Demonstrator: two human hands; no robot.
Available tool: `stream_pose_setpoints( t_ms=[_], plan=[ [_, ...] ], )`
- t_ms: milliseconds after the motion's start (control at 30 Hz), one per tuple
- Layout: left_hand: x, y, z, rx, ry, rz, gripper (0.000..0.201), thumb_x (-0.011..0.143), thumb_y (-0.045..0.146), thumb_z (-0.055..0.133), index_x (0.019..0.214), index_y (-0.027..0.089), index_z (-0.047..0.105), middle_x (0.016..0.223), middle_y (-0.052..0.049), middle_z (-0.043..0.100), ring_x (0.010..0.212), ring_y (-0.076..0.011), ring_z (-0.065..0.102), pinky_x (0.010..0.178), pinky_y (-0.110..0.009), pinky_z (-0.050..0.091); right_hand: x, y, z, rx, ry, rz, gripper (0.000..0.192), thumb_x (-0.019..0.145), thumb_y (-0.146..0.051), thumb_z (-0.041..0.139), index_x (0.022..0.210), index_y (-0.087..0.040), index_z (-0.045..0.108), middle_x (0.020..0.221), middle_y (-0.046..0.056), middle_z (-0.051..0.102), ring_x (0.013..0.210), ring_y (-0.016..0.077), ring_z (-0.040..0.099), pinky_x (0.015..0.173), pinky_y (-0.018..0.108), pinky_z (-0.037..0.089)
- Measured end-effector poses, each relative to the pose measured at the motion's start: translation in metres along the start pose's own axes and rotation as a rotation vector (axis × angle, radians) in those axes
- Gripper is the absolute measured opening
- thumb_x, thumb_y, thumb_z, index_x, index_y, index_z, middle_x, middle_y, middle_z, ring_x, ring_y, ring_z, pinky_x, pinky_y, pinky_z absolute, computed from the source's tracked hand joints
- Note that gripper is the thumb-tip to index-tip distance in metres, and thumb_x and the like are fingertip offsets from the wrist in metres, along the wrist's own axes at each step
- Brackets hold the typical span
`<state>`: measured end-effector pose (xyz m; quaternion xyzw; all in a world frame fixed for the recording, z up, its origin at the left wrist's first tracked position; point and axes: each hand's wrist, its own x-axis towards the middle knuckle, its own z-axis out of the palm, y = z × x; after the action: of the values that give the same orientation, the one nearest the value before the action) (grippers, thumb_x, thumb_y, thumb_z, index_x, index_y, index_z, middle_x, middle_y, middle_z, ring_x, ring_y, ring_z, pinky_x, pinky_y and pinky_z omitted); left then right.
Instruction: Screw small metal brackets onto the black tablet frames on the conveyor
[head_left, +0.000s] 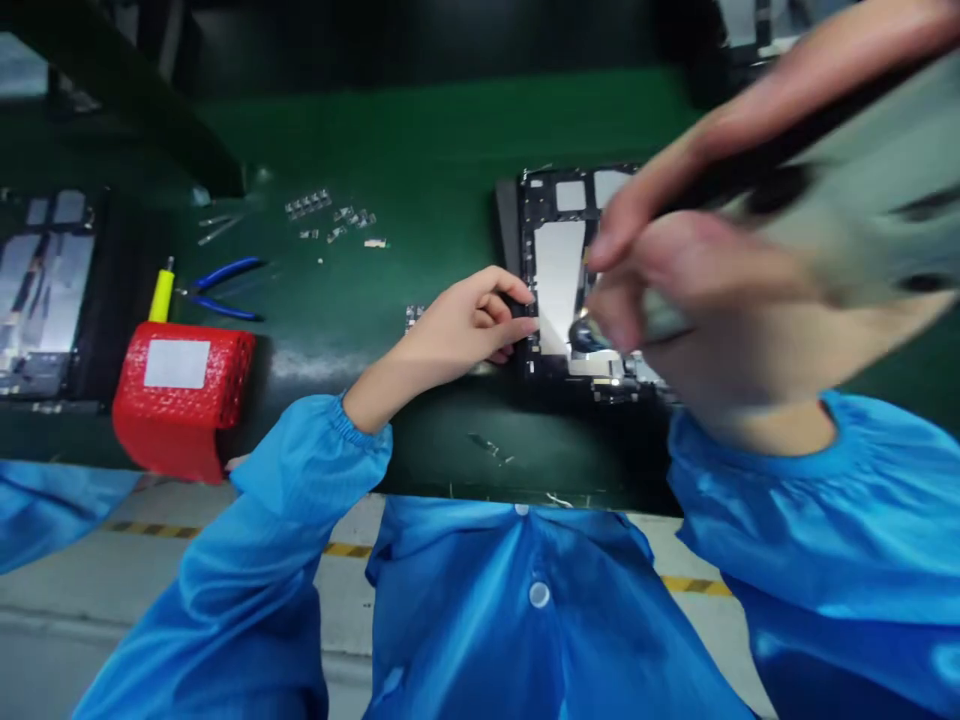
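One open device frame (559,270) lies flat on the green desk (420,150), at 1 o'clock from the person's chest. Left hand (461,325) curled, fingertips pinched together on the frame's left edge. Right hand (675,290) blurred, clamped around one grey driver (840,215), its tip down on the frame's lower part. At 9 o'clock of the left hand: one red box (180,400), one blue-handled pliers (221,290), one yellow-handled tool (161,293). At 11 o'clock: small metal parts (330,215), too fine to count. A second device (45,285) sits far left.
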<state>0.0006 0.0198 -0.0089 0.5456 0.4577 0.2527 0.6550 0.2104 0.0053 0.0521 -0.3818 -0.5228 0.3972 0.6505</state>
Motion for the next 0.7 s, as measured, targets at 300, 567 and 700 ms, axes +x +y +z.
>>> stream_pose_setpoints(
  t_ms=[300,567,700],
  plan=[
    [0.006,-0.016,0.003,0.04,-0.013,0.174,0.024,0.099,0.009,0.084,0.113,0.02,0.068,0.077,0.005,0.068,0.068,-0.0145,0.072,0.063,-0.025,0.055,-0.009,0.028,0.042,-0.09,-0.098,-0.009,0.075,0.078,-0.055,0.107,0.129,-0.024,0.061,0.116,0.005,0.065,0.1,0.0186,0.078,0.07,0.03,0.072],
    [0.008,-0.009,0.007,0.102,0.005,0.161,0.028,0.089,-0.001,0.088,0.101,0.018,0.07,0.074,0.004,0.068,0.064,-0.0123,0.068,0.061,-0.027,0.048,-0.008,0.038,0.037,0.046,-0.279,-0.342,0.033,0.098,-0.029,0.082,0.128,-0.016,0.08,0.093,0.006,0.068,0.068,0.0152,0.07,0.051,0.026,0.054],
    [0.008,-0.004,0.009,0.093,0.016,0.099,0.03,0.089,-0.004,0.086,0.094,0.018,0.067,0.072,0.005,0.066,0.061,-0.0119,0.067,0.061,-0.028,0.048,-0.006,0.044,0.033,0.047,-0.274,-0.376,0.033,0.098,-0.033,0.086,0.129,-0.021,0.083,0.09,0.005,0.066,0.068,0.0144,0.069,0.051,0.025,0.052]
  ],
)
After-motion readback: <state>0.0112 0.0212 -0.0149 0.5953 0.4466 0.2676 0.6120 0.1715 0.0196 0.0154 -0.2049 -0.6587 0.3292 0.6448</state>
